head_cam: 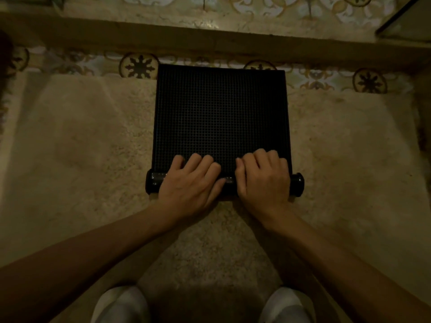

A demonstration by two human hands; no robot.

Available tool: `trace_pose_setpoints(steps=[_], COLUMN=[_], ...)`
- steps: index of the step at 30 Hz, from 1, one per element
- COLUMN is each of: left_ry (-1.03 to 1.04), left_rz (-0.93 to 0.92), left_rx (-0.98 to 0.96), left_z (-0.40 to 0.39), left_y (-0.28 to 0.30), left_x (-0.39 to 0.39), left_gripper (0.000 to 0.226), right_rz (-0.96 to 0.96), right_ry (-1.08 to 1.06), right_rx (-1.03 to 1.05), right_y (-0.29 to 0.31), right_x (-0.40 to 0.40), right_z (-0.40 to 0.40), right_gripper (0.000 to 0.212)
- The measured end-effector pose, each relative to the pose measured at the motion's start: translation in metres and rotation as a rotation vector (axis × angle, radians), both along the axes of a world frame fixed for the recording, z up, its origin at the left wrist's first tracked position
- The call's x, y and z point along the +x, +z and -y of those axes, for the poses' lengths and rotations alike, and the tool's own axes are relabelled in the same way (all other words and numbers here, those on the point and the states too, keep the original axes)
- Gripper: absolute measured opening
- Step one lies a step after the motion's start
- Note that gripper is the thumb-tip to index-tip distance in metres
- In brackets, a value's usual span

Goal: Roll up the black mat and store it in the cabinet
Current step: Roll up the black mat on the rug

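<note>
The black mat (220, 110) has a fine grid texture and lies flat on a beige shaggy rug. Its near edge is curled into a thin roll (296, 184) that sticks out a little on both sides. My left hand (190, 183) rests palm-down on the left half of that roll, fingers bent over it onto the flat part. My right hand (262, 180) presses on the right half in the same way. The two hands nearly touch at the roll's middle. No cabinet is in sight.
The beige rug (81, 148) spreads under the mat and towards me. Patterned floor tiles (138, 65) run beyond it, up to a low step (210, 40). A dark-edged panel (405, 19) shows at the top right. My knees (121, 304) are at the bottom.
</note>
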State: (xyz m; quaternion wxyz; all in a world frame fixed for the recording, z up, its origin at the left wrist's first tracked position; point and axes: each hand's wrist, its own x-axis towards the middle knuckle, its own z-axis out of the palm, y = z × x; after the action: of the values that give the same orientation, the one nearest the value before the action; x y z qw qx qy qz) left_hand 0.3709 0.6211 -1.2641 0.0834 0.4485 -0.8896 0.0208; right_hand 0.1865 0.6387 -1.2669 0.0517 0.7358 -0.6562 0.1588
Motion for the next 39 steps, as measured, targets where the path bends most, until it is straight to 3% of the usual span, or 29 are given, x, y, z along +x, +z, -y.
trace_pose_setpoints(steps=[5, 11, 16, 21, 28, 33, 39], left_ry=[0.017, 0.23, 0.14, 0.172, 0.325, 0.18, 0.154], left_rz=[-0.021, -0.051, -0.03, -0.106, -0.061, -0.035, -0.032], left_rx=[0.072, 0.092, 0.022, 0.073, 0.013, -0.006, 0.014], left_z=[0.016, -0.009, 0.009, 0.038, 0.036, 0.037, 0.073], left_y=[0.005, 0.004, -0.002, 0.003, 0.004, -0.005, 0.0], left_x=[-0.002, -0.007, -0.003, -0.013, -0.014, -0.007, -0.01], left_gripper=[0.029, 0.032, 0.04, 0.031, 0.03, 0.043, 0.038], right_rz=[0.001, 0.048, 0.095, 0.013, 0.02, 0.033, -0.058], right_ry=[0.066, 0.053, 0.043, -0.022, -0.012, -0.008, -0.059], right_rx=[0.007, 0.125, 0.247, 0.028, 0.076, 0.191, 0.06], right_y=[-0.002, 0.003, 0.014, 0.016, 0.01, 0.014, 0.008], right_x=[0.01, 0.012, 0.011, 0.003, 0.008, 0.003, 0.0], right_z=[0.008, 0.026, 0.048, 0.045, 0.062, 0.083, 0.064], right_gripper=[0.039, 0.037, 0.044, 0.035, 0.032, 0.042, 0.035])
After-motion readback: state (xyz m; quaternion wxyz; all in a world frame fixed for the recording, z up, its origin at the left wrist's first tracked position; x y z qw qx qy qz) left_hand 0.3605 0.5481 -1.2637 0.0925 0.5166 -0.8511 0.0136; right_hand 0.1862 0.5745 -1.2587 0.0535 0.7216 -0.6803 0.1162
